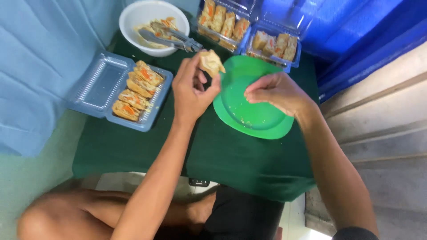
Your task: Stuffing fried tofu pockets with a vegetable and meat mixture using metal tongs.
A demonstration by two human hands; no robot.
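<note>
Dark green cloth (231, 155) covers the small low table I am looking down on, with a pale blue wall to the left, a bright blue sheet at upper right and rough grey boards on the right.

My left hand (191, 91) is raised above the cloth with the wrist bent back, thumb and fingertips pinched shut around a pale beige stuffed tofu piece (211, 62), which sits just over the upper left rim of the round green plastic plate (262, 120). My right hand (278, 92) hovers palm-down over that plate, fingers curled loosely together; I cannot tell whether it holds anything.

Open cloth lies in front of the plate, toward the table's near edge. Left of my left forearm a clear plastic hinged box (118, 91) lies open, a row of filled pieces with orange shreds in its right half. Two more clear boxes (249, 29) of the same food crowd the far edge, beside a white round bowl (153, 26) of filling with metal tongs (171, 38) resting across it.
</note>
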